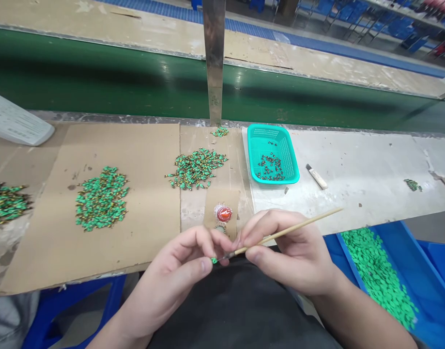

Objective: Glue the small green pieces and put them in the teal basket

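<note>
The left hand (178, 271) pinched a tiny green bead (214, 260) between fingertips. At three o'clock, the right hand (291, 254) gripped a thin wooden paintbrush (285, 231), its tip touching the bead. A red bottle cap (223, 213) sat at twelve o'clock.

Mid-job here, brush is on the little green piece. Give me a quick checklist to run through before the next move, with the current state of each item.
1. Left hand pinches the small green piece at its fingertips: ok.
2. Right hand grips the thin wooden brush, tip pointed at the piece: ok.
3. Brush tip actually touching the piece: cannot tell, fingers hide the contact.
4. Red cap sits on the cardboard just beyond the hands, within reach: ok; what it holds, cannot tell.
5. Pile of green and gold pieces lies ahead on the cardboard, apart from the teal basket: ok.
6. Blue bin of plain green pieces at the right side, open: ok.
</note>
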The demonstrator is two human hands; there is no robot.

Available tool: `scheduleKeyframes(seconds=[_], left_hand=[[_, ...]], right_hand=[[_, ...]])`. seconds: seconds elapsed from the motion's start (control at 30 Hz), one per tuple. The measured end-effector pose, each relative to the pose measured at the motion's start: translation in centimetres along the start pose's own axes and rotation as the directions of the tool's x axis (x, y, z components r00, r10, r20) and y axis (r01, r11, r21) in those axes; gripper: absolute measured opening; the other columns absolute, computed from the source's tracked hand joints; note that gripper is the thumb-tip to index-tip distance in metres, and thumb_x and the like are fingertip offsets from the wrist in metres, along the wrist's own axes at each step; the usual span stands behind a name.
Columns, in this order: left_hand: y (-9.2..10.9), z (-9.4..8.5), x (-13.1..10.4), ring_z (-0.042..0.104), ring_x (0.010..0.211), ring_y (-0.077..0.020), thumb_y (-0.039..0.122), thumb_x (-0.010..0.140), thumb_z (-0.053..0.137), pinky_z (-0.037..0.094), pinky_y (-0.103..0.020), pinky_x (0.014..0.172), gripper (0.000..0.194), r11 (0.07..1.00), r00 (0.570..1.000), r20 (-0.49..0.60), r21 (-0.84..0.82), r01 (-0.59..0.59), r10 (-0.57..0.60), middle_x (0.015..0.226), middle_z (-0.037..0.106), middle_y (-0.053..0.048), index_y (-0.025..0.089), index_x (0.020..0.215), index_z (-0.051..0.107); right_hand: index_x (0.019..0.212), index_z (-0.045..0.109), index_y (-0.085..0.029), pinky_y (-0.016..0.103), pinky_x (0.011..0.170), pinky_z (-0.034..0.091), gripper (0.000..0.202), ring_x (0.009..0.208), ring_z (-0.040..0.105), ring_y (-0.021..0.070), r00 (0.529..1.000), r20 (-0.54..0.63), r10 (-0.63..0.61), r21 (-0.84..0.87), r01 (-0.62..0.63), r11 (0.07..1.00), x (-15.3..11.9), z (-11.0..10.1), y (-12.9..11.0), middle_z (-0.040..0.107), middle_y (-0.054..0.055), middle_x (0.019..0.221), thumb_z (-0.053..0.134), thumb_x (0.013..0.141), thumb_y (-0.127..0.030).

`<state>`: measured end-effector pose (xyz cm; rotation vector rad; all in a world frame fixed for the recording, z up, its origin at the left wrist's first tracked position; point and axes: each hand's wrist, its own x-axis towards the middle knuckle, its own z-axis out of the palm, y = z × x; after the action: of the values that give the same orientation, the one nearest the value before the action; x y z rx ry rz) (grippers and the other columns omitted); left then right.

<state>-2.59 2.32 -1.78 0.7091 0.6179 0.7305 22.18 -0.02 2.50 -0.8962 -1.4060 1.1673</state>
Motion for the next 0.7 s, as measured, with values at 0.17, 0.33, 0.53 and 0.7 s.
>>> scheduleKeyframes(seconds=[0.17, 0.33, 0.53, 0.7], left_hand=[[-0.2, -0.4, 0.0, 0.081, 0.101, -0.0252, 0.043, 0.098, 0.102, 0.064, -0.031, 0.092, 0.022, 1.000, 0.996, -0.088, 0.025, 0.007, -0.005, 0.111, 0.091, -0.007, 0.027, 0.090, 0.090], [-0.2, -0.9, -0.2, 0.079, 0.101, -0.0269, 0.052, 0.088, 0.108, 0.066, -0.031, 0.092, 0.033, 0.998, 0.973, -0.227, 0.031, 0.056, -0.048, 0.105, 0.089, -0.005, 0.028, 0.082, 0.087], [-0.6, -2.1, 0.1, 0.078, 0.101, -0.0288, 0.055, 0.088, 0.106, 0.070, -0.033, 0.089, 0.037, 0.995, 0.967, -0.256, 0.095, 0.034, -0.009, 0.105, 0.087, -0.006, 0.027, 0.080, 0.083], [-1.1, -3.0, -0.1, 0.077, 0.101, -0.0309, 0.053, 0.090, 0.103, 0.071, -0.037, 0.091, 0.035, 0.989, 0.965, -0.260, 0.151, -0.003, 0.043, 0.106, 0.086, -0.008, 0.026, 0.080, 0.083]], right_hand=[[0.118, 0.085, -0.028, 0.030, 0.067, 0.071, 0.012, 0.070, 0.083, 0.0169, 0.977, -0.203, -0.066, 0.046, 0.077, 0.996, 0.8, -3.2, 0.9, 0.084, -0.002, 0.083, 0.083, 0.113, -0.017], [0.103, 0.072, -0.026, 0.042, 0.088, 0.076, 0.024, 0.098, 0.088, 0.0237, 0.938, -0.326, -0.114, -0.364, -0.013, 0.931, 4.1, -9.2, 2.6, 0.087, 0.006, 0.101, 0.060, 0.118, -0.039], [0.117, 0.077, -0.021, 0.038, 0.082, 0.070, 0.045, 0.083, 0.081, 0.0213, 0.968, -0.241, 0.066, -0.666, -0.214, 0.715, 8.7, -13.2, 5.5, 0.085, 0.008, 0.100, 0.040, 0.130, -0.044], [0.134, 0.081, -0.019, 0.049, 0.105, 0.073, 0.024, 0.116, 0.084, 0.0274, 0.950, -0.077, 0.303, -0.884, -0.206, 0.420, 12.1, -13.4, 7.4, 0.085, 0.010, 0.132, 0.080, 0.119, -0.039]])
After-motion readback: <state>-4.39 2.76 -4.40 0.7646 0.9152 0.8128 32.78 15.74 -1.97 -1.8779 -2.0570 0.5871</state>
